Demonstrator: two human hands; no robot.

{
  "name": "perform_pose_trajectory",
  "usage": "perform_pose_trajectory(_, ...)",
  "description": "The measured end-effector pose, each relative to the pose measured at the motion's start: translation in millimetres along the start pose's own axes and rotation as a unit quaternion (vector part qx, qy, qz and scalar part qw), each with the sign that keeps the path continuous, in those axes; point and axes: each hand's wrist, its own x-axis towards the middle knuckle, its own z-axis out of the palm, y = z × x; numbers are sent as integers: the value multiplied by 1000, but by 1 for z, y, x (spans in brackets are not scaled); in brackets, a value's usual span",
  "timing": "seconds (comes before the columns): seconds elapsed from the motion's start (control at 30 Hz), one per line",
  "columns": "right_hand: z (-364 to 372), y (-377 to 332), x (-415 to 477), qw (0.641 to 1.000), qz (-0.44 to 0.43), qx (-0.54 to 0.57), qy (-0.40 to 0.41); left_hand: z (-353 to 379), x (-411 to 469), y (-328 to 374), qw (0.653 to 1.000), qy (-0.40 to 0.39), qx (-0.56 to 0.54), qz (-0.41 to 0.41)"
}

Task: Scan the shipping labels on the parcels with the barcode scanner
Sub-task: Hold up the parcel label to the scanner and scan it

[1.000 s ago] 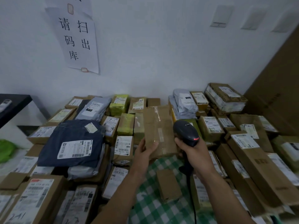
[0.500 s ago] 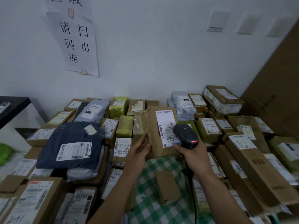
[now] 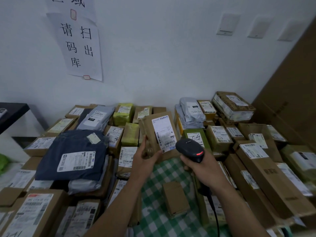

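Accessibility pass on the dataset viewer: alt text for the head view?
A person's left hand holds up a brown paper parcel, white shipping label facing the camera, while the right hand grips a black barcode scanner pointed toward the label. Labelled boxes and mailer bags crowd around a green checked cloth below a paper wall sign.

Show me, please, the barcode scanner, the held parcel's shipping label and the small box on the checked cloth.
barcode scanner (image 3: 189, 148): head view, top of its black head.
shipping label (image 3: 163, 132): head view, middle of the white sheet.
small box (image 3: 174, 196): head view, its brown top face.
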Motion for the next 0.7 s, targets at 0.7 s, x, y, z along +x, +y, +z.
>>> perform_pose_trajectory(0.7, -5, -6, -9, 992, 53, -72, -91, -2, 21, -16, 998, 27, 47, 32)
